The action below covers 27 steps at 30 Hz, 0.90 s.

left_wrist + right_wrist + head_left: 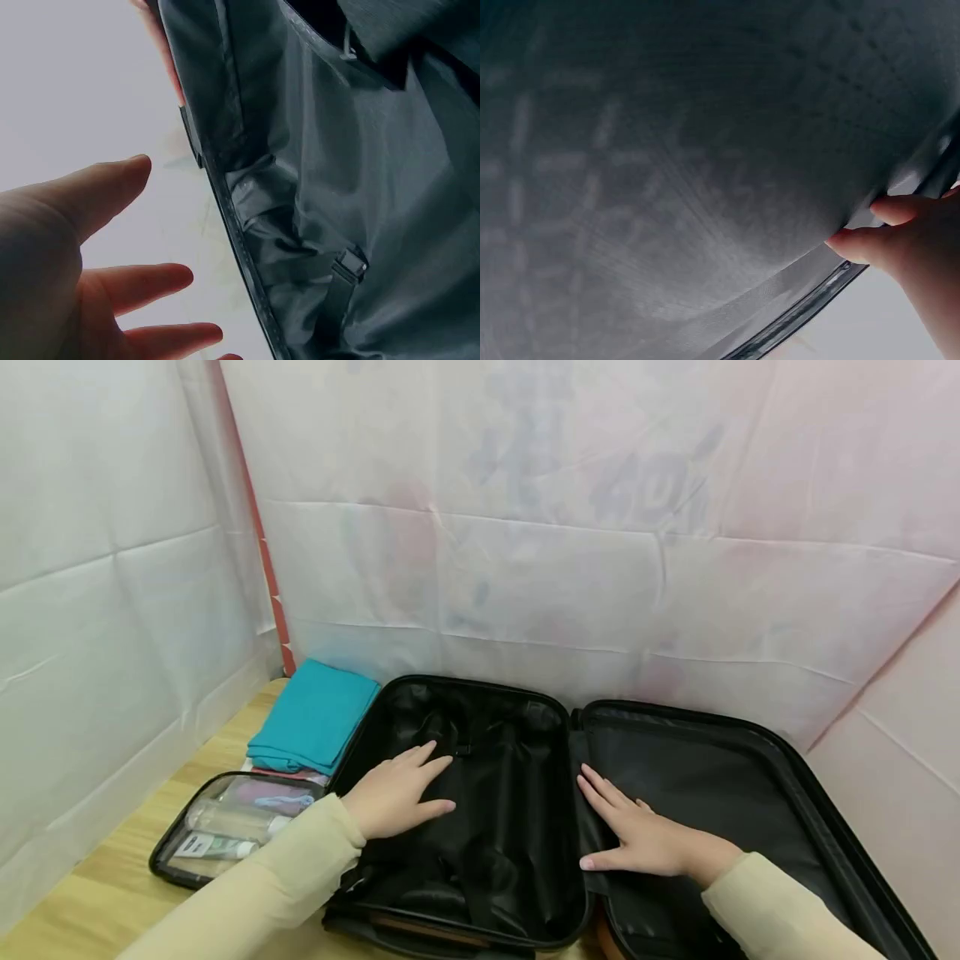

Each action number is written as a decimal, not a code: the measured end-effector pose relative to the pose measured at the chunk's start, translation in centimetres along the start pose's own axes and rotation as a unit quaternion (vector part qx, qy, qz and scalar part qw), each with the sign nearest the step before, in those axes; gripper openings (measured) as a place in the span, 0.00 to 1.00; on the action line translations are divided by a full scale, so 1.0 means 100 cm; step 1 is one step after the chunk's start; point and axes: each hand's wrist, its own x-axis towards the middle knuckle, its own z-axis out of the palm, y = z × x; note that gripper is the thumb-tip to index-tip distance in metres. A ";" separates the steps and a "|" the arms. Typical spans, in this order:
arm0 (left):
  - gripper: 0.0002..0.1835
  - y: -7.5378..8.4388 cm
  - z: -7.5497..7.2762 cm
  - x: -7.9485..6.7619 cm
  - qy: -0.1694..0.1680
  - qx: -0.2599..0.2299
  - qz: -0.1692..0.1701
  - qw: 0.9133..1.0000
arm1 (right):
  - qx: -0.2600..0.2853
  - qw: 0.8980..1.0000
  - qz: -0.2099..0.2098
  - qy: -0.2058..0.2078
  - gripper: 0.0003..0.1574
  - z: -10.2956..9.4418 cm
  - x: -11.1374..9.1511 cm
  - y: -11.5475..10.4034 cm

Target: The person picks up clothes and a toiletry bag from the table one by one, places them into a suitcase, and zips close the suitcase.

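A black suitcase lies spread out, its left half (480,827) a deep lined shell and its right half (697,777) covered by a dark flat panel. Over the left shell hovers my left hand (397,789), fingers spread and holding nothing. A strap with a buckle (351,264) shows on the lining in the left wrist view. My right hand (645,835) has its fingers extended over the inner edge of the right half, beside the hinge. In the right wrist view, its fingertips (847,241) are right at the dark fabric along the zipper edge (802,311).
Left of the suitcase sits a clear pouch (161,853) with black trim, holding a tube (213,846) and a clear bottle (232,820). Behind it lies a folded turquoise cloth (311,714). White sheets (525,568) hang close behind the wooden table (97,893).
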 end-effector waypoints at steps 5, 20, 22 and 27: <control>0.34 -0.010 -0.003 -0.005 0.012 0.006 0.000 1.000 | 0.017 1.000 -0.009 -0.003 0.63 0.001 0.003 0.003; 0.28 -0.037 -0.022 -0.013 0.056 -0.021 -0.020 0.998 | 0.017 1.000 -0.018 0.015 0.63 0.004 0.001 0.010; 0.28 -0.041 -0.025 -0.015 0.061 -0.029 -0.023 0.997 | 0.017 1.000 -0.018 0.016 0.63 0.004 0.001 0.010; 0.27 -0.051 -0.031 -0.017 0.075 -0.055 -0.029 0.995 | 0.024 1.000 -0.014 0.008 0.63 0.004 0.002 0.009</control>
